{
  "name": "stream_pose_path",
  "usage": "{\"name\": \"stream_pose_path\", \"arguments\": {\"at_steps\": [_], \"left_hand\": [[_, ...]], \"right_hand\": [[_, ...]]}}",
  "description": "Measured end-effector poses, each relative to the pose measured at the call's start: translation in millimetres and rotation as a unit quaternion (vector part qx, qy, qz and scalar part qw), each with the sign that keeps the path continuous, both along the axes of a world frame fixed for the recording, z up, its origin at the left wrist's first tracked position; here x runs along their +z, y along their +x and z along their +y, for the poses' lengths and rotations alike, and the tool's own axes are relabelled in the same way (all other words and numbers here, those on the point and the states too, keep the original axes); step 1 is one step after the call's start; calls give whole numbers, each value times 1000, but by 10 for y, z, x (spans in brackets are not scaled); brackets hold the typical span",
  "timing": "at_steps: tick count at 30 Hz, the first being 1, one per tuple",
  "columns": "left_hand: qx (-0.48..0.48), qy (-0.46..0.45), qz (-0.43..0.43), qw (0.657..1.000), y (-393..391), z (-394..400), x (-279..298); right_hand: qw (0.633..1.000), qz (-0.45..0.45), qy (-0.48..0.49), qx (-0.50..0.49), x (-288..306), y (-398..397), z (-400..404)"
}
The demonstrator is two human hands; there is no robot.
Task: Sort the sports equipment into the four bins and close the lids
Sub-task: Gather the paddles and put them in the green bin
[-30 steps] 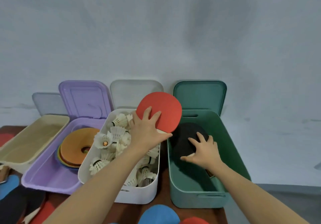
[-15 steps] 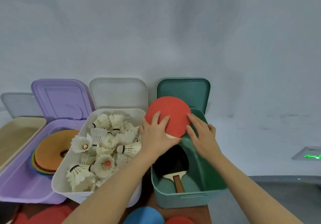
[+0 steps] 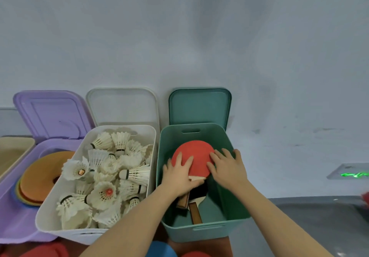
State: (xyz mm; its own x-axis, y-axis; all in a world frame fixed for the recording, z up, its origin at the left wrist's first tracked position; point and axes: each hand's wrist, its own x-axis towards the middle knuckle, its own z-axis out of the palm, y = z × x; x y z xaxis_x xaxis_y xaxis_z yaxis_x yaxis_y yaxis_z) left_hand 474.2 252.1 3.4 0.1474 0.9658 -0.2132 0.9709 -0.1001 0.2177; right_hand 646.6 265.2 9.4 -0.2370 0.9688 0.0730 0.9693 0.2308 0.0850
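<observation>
Both of your hands are reaching down into the green bin (image 3: 229,179). Your left hand (image 3: 178,177) is gripping the red table tennis paddle (image 3: 194,156) at the neck, fingers spread flat over the lower left of the red face and the thumb curling in under it near the pale wood. Your right hand (image 3: 227,168) is lying released, fingers straight, pressing on the right edge of the same face. You are holding the paddle inside the bin, tilted, above a black-faced paddle (image 3: 199,192) whose wooden handle is pointing toward you on the bin floor. The green lid (image 3: 199,107) is standing open behind the bin. Just left, touching or nearly so, the white bin (image 3: 48,219) is sitting heaped with shuttlecocks (image 3: 111,173), its pale lid (image 3: 121,107) raised. Farther left, the purple bin (image 3: 12,214) is holding stacked disc cones (image 3: 40,177), orange on top, beside a beige bin (image 3: 16,143) at the frame edge.
</observation>
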Motion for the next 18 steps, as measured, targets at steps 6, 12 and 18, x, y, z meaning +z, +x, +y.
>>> {"name": "stream_pose_path", "arguments": {"at_steps": [6, 12, 18], "left_hand": [[-48, 117, 22, 992, -21, -64, 180], [-42, 195, -23, 980, -346, -359, 461], [-22, 226, -54, 972, -945, -841, 612]], "right_hand": [[999, -16, -47, 4, -7, -56, -187], [998, 65, 24, 12, 150, -257, -544], [989, 113, 87, 49, 323, -778, -879]]}}
